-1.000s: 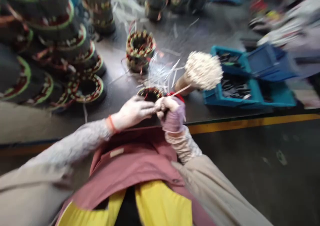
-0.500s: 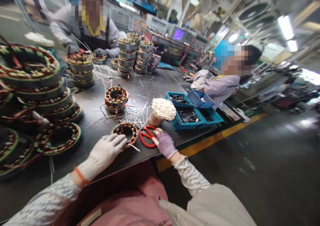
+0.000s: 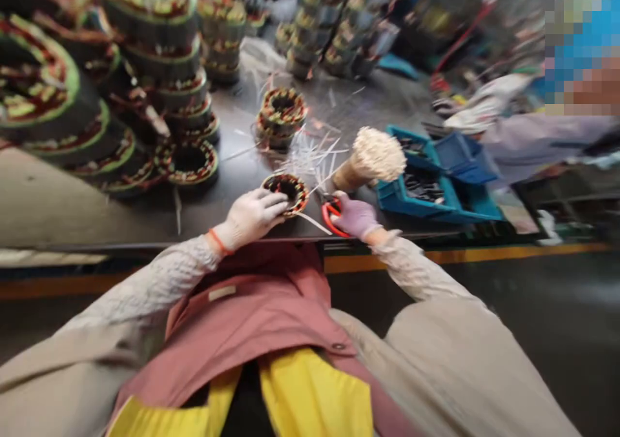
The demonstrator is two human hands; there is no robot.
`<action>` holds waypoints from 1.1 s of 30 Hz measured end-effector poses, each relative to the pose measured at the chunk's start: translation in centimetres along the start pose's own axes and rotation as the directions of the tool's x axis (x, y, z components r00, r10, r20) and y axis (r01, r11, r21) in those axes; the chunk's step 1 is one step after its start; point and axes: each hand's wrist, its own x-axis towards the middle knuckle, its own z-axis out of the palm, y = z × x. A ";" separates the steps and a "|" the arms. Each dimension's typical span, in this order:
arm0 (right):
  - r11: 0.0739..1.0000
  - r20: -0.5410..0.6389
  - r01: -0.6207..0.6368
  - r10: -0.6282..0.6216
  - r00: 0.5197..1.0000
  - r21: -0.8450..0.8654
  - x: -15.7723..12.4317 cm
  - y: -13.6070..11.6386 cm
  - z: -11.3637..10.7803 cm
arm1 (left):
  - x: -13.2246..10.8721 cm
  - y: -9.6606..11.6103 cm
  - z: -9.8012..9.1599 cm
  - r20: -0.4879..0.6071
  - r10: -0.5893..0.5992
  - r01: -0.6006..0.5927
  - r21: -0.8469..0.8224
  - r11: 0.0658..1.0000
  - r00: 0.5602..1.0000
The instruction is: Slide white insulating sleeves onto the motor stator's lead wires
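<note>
A wound motor stator (image 3: 301, 208), a ring with red windings, lies near the front edge of the black table. My left hand (image 3: 256, 219), in a white glove, grips its near left rim, fingers reaching over into the opening. A white tie or sleeve strip (image 3: 314, 223) sticks out from the ring toward me. Just right of it, my right hand (image 3: 357, 217), in a purple glove, is closed on red-handled scissors (image 3: 331, 212); their blades point away and are blurred. Loose white strips (image 3: 312, 156) lie scattered behind the stator.
A tube packed with white strips (image 3: 378, 156) leans behind my right hand. Blue bins (image 3: 416, 208) with small black pieces stand to the right. Two stacked stators (image 3: 281, 117) stand farther back; tall stator stacks (image 3: 165, 56) fill the left. A co-worker's sleeve (image 3: 533, 140) shows at right.
The view has tilted down and turned, so the table edge now looks level. Both hands stay at the same stator and scissors; the scissors are turned slightly.
</note>
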 end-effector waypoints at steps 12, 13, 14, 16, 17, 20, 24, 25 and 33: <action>0.971 -0.354 0.234 -0.236 0.905 -0.051 -5.5 -2.7 2.1 | -0.5 -0.3 0.7 0.035 -0.057 0.059 -0.060 0.996 0.998; 0.969 -0.329 0.236 -0.247 0.911 -0.076 -5.2 -2.7 1.8 | -0.5 -0.3 0.7 0.037 -0.059 0.061 -0.058 0.996 0.998; 0.964 -0.309 0.252 -0.266 0.913 -0.087 -5.0 -2.6 1.7 | -0.5 -0.3 0.7 0.041 -0.060 0.062 -0.057 0.996 0.997; 0.951 -0.297 0.303 -0.309 0.904 -0.065 -4.8 -2.0 2.1 | -0.5 -0.5 0.6 0.044 -0.046 0.048 -0.052 0.998 0.998; 0.946 -0.308 0.323 -0.317 0.897 -0.034 -4.7 -1.5 2.5 | -0.5 -0.6 0.5 0.040 -0.031 0.033 -0.046 0.998 0.999; 0.952 -0.368 0.295 -0.247 0.896 0.079 -4.6 -0.3 3.6 | -0.3 -1.1 0.1 0.024 0.017 -0.016 -0.040 0.999 1.000; 0.977 -0.376 0.189 -0.140 0.916 0.096 -4.1 0.0 2.9 | -0.1 -1.9 -0.5 0.039 0.058 -0.054 -0.091 0.994 0.998; 0.980 -0.367 0.181 -0.140 0.919 0.079 -4.0 -0.2 2.5 | 0.0 -2.1 -0.6 0.059 0.056 -0.050 -0.102 0.994 0.997; 0.970 -0.242 0.243 -0.240 0.940 -0.018 -3.3 -0.9 0.3 | 0.9 -3.5 -3.1 0.285 0.116 -0.095 -0.086 0.992 0.952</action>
